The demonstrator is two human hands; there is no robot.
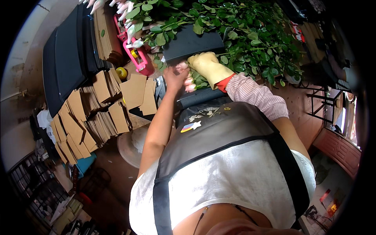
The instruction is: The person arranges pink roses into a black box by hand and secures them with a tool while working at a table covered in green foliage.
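My bare left hand [174,79] has its fingers curled against the heads of several pink roses [190,84]. My right hand [207,66], in a yellow rubber glove with a red cuff, is closed just to the right of the blooms. Whatever it grips is hidden under the glove. Green leaves show below it. The roses lie between a dark ribbed sheet [194,45] on the far side and a dark ribbed edge [201,96] nearest my apron.
A big heap of leafy stems [258,43] covers the far right. White-netted flower heads [132,33] and a pink plastic holder [137,58] stand far left. Stacked cardboard pieces [98,125], a yellow tape roll [121,73] and tall dark sheets [64,51] fill the left.
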